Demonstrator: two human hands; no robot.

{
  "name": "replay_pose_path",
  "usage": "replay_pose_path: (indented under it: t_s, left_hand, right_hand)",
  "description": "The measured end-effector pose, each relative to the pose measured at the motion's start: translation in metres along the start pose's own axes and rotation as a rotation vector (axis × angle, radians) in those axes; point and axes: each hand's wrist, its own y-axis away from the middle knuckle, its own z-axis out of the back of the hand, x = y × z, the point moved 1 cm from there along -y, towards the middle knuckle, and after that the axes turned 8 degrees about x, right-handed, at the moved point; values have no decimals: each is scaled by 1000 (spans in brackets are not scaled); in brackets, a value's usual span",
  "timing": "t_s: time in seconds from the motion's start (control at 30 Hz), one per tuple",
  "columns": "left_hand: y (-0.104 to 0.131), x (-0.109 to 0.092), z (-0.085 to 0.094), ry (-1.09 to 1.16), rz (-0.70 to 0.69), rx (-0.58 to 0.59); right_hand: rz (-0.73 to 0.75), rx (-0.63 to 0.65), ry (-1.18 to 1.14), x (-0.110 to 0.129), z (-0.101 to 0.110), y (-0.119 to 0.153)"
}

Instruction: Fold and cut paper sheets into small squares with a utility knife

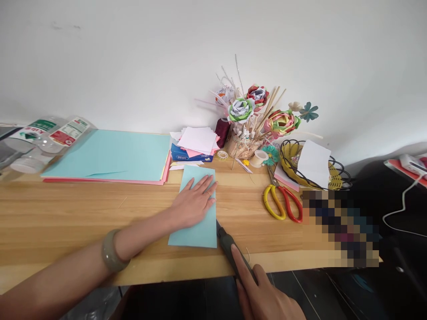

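Observation:
A folded-looking light blue sheet of paper (196, 235) lies on the wooden table near its front edge. My left hand (193, 202) rests flat on it, fingers stretched out towards the far edge. Along the paper's right side, close to its lower corner, is the blade of a dark utility knife (230, 249). My right hand (263, 289) is wrapped round the knife's handle, index finger laid along the top. Whether the blade touches the paper I cannot tell.
Stacked coloured paper (116, 151) and plastic bottles (63, 133) lie at the left. Behind are a tissue box (190, 155) under white sheets and a pot of paper flowers (245, 144). Scissors (280, 202) and a yellow basket (290, 162) are to the right.

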Motion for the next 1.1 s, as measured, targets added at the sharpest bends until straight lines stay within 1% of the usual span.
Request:
replay_pose_path:
  t_s: [0.07,0.13,0.33,0.53,0.73,0.93,1.1]
  left_hand:
    - [0,0,0,8,-4,-5]
    - [0,0,0,12,-5,-9]
    - [0,0,-1,8,-1,-18]
    - [0,-1,1,7,1,5]
    - [0,-1,2,5,7,8]
    - [0,0,-2,23,-1,-25]
    - [-1,0,-2,24,4,-16]
  right_hand:
    - [-52,12,13,3,0,0]
    - [-68,12,9,5,0,-1]
    - [-40,10,10,2,4,-4]
    - [56,-10,-34,-5,8,-9]
    - [-49,33,-22,-1,10,-14]
    - [43,-12,-34,-6,11,-21]
    - [48,1,4,-8,12,-27]
